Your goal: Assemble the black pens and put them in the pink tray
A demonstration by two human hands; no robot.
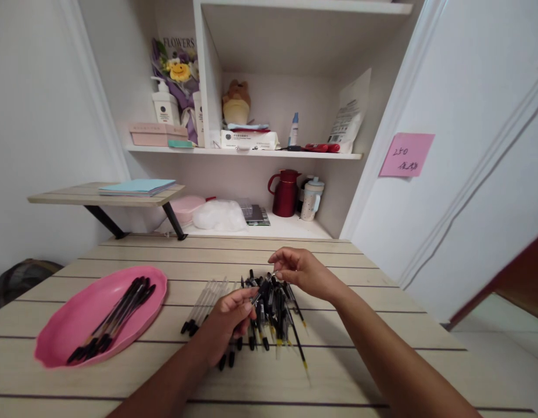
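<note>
My left hand (pixel 228 322) is closed around a black pen (pixel 259 294) that points up and to the right. My right hand (pixel 300 270) pinches the upper tip of that same pen. Both hands hover over a loose heap of pen parts (pixel 273 316) on the wooden table (pixel 382 325): black caps, refills and thin ink tubes. Several clear pen barrels (pixel 205 302) lie in a row just left of the heap. A pink oval tray (pixel 77 325) at the table's left holds several assembled black pens (pixel 116 319).
A small raised shelf (pixel 77 197) with a teal notebook (pixel 136 186) stands at the back left. Wall shelves behind hold a red jug (pixel 285 193), a white cup (pixel 312 198), a plastic bag (pixel 219 216), bottles and boxes. A pink note (pixel 406 154) is stuck on the right wall.
</note>
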